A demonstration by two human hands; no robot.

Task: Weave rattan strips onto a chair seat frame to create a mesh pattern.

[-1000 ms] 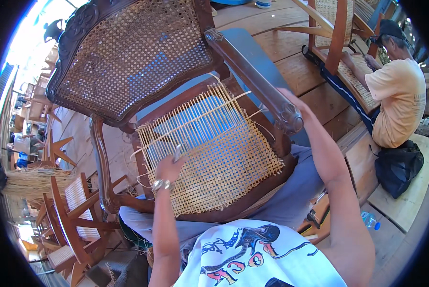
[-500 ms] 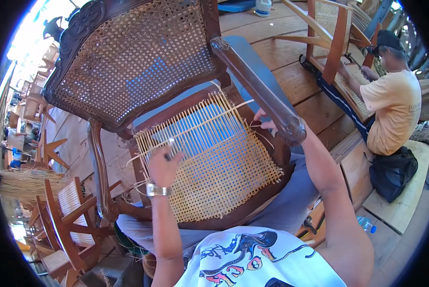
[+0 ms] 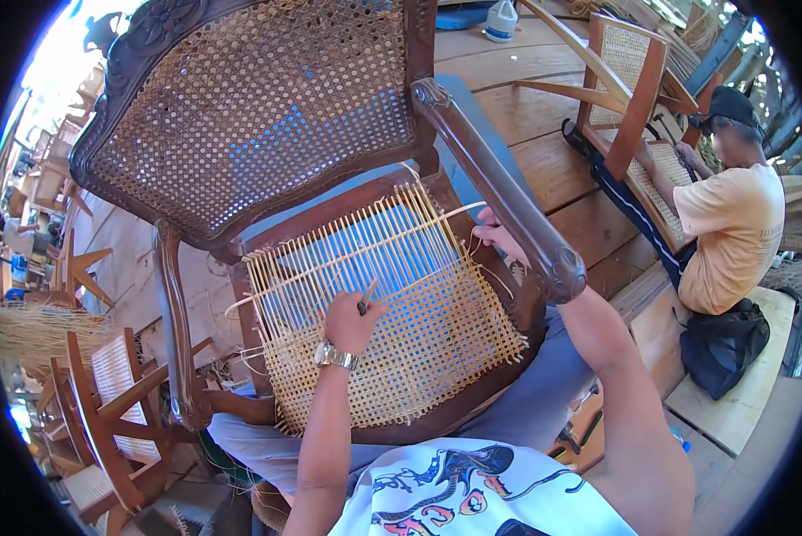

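A carved dark wooden armchair [image 3: 176, 322] faces me, its seat partly woven with pale cane [image 3: 401, 357]. Toward the backrest, the seat has parallel strands with gaps between them, crossed by a long cane strand [image 3: 347, 255]. My left hand [image 3: 352, 323], with a metal watch at the wrist, is closed around a small dark-handled pointed tool [image 3: 363, 306] over the middle of the seat. Under the right armrest, my right hand [image 3: 505, 243] has its fingers closed at the seat's right edge, by the cross strand's end. The armrest partly covers this hand.
The woven cane backrest [image 3: 258, 125] rises at the far side. On the right, another person [image 3: 731, 214] works on a cane chair [image 3: 629, 98]. More wooden chairs [image 3: 119, 402] stand at the left. A white jug [image 3: 501, 20] and black bag [image 3: 725, 347] rest on the planks.
My left hand has moved right across the seat with the pointed tool. My right hand stays at the seat's right edge, its fingers drawn closer together. The whole view has shifted slightly.
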